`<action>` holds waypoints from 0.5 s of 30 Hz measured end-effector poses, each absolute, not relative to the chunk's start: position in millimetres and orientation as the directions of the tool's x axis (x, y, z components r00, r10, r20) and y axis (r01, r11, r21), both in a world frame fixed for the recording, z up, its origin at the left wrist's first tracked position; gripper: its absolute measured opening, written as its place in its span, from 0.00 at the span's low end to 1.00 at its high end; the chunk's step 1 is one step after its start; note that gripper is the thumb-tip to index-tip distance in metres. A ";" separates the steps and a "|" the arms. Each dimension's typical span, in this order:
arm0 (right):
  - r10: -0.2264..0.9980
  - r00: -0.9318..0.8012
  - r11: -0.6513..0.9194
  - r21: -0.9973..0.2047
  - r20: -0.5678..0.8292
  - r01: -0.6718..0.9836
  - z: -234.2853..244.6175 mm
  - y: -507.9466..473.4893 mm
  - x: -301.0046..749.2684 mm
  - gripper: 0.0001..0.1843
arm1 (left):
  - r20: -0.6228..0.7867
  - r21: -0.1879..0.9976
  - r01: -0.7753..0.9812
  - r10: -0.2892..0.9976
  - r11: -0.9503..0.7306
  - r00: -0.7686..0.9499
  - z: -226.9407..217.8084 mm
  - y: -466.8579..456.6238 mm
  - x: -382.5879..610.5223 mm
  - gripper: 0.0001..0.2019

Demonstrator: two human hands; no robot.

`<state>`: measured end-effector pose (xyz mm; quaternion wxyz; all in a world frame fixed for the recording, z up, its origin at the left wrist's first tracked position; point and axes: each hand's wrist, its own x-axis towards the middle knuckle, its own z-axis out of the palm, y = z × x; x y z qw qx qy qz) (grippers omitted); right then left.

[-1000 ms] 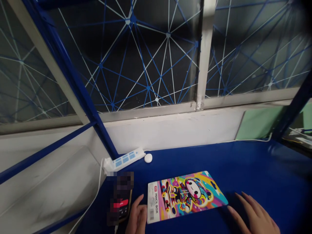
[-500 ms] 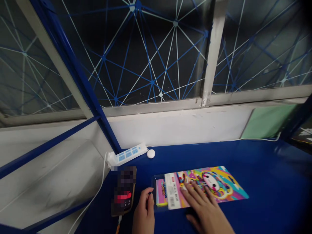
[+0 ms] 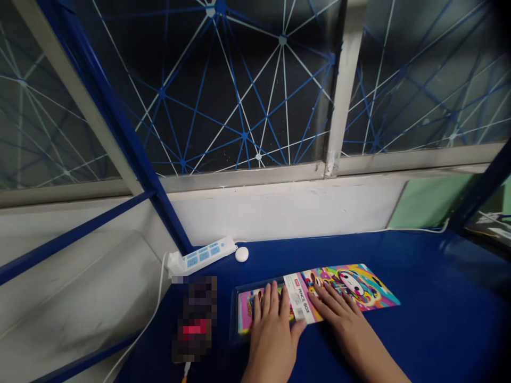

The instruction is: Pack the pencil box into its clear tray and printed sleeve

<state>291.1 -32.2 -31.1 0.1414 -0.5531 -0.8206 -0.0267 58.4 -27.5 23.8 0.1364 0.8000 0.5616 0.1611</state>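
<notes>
A colourful cardboard sleeve, with "PENCIL BOX" printed on its white end strip, lies flat on the blue table. A cartoon character decorates it. Out from its left end shows a pink and yellow printed pencil box, which sits within a dark or clear rim. My left hand rests flat over the exposed box, fingers stretched out, its thumb by the sleeve's white strip. My right hand lies on the sleeve with fingers extended, covering part of the print. Neither hand grips anything.
To the left lies a phone, its screen blurred out, with a cable plugged in. Behind it are a white power strip and a small round white object. A blue metal frame post and a white wall bound the table.
My left hand has moved from beside the box's left end onto it, its fingers uncurled. More of the box shows beyond the sleeve. The view has shifted slightly.
</notes>
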 end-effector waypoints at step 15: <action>0.802 -0.268 0.309 0.012 0.534 0.951 -72.2 -93.8 424.5 0.35 | 0.065 0.324 0.884 0.940 -0.338 0.336 31.0 25.1 52.9 0.38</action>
